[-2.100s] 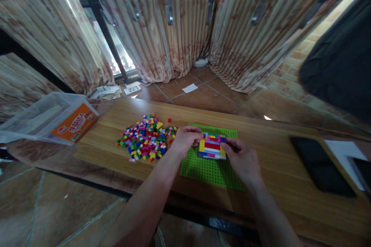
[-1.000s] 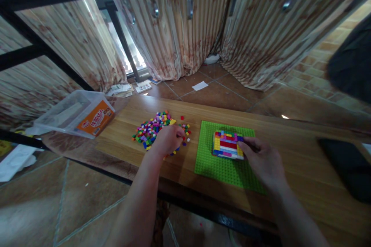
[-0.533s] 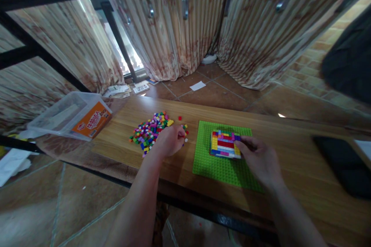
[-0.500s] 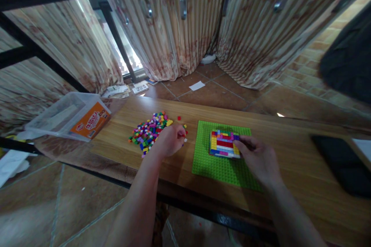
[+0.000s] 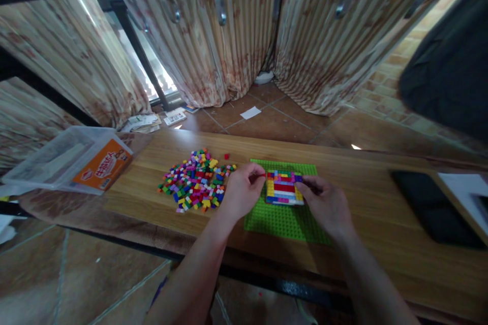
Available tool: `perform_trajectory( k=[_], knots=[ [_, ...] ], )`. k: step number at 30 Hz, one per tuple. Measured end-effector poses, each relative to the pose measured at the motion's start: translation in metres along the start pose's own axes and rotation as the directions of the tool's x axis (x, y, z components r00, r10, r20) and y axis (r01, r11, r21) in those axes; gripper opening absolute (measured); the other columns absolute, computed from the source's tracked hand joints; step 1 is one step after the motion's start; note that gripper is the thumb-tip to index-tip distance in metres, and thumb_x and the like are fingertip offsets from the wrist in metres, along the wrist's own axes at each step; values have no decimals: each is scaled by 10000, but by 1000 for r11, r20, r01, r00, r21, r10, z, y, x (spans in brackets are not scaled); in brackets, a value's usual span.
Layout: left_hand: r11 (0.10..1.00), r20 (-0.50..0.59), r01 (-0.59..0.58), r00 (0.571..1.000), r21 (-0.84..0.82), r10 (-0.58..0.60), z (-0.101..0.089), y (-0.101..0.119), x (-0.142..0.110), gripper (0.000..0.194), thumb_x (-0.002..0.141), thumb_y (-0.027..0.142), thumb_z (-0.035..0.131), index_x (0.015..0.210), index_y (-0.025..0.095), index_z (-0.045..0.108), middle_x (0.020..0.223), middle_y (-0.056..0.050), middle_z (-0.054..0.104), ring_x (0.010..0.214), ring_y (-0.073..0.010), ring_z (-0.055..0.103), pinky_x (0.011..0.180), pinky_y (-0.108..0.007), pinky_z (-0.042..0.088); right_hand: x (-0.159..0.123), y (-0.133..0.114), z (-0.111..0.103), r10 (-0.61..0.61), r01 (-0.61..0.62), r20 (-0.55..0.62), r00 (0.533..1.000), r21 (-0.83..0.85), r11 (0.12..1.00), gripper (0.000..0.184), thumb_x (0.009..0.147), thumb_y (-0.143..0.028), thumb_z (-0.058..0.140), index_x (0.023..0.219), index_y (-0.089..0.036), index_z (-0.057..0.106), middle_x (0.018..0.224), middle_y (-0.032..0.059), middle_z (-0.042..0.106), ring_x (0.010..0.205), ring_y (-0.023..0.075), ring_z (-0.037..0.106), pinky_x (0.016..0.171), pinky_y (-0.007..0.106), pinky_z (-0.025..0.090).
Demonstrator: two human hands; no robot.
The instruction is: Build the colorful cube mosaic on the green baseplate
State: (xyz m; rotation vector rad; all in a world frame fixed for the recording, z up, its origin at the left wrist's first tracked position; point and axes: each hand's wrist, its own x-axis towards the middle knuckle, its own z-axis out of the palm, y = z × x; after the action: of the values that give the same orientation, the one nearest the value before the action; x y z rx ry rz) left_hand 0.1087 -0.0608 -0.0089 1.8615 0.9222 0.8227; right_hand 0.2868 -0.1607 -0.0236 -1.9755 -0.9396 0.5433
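A flat block of stacked toy bricks in many colours sits on the green baseplate. My left hand is at the left edge of the block. Its thumb and forefinger pinch a small red brick, of which only a bit shows at the fingertips. On the other side, my right hand has its thumb and fingers closed on the block's right edge, near a dark blue brick at the upper corner. The right fingers partly hide that edge. Left of my left hand lies a pile of loose bricks.
A single red brick lies behind the pile on the wooden table. To the left stands a clear plastic box with an orange label. A black tablet-like slab and white paper lie at the right.
My left hand has moved right, from the edge of the brick pile to the block's left side, with a red brick now at its fingertips. My right hand stays on the block. The view has shifted slightly.
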Motion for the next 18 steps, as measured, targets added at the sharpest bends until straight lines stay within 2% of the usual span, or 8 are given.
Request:
perform_trajectory(
  k=[3,8,18],
  knots=[
    [998,19,-55,998,41,54,2,1,-1,87,849,123,560,838,176,628,820,-17,676,779,-140,628,708,-245,492,1,0,0,5,-6,8,1000,9,1000,416,781,-473,620,1025,-157,740,960,94,770,850,240,706,797,366,522],
    [983,-24,-106,994,147,111,4,5,-1,114,824,80,598,833,178,657,841,-10,665,778,-135,608,742,-254,484,1,0,0,12,-12,6,1000,4,1000,418,779,-480,619,1022,-162,740,959,95,771,841,242,709,793,372,525],
    [981,-41,-113,992,155,121,11,9,2,113,817,99,657,798,193,717,846,-13,676,803,-141,623,790,-269,499,0,-2,-1,3,-3,12,1000,-23,1000,436,773,-491,607,1019,-155,738,952,96,771,836,241,710,783,363,524]
  ],
)
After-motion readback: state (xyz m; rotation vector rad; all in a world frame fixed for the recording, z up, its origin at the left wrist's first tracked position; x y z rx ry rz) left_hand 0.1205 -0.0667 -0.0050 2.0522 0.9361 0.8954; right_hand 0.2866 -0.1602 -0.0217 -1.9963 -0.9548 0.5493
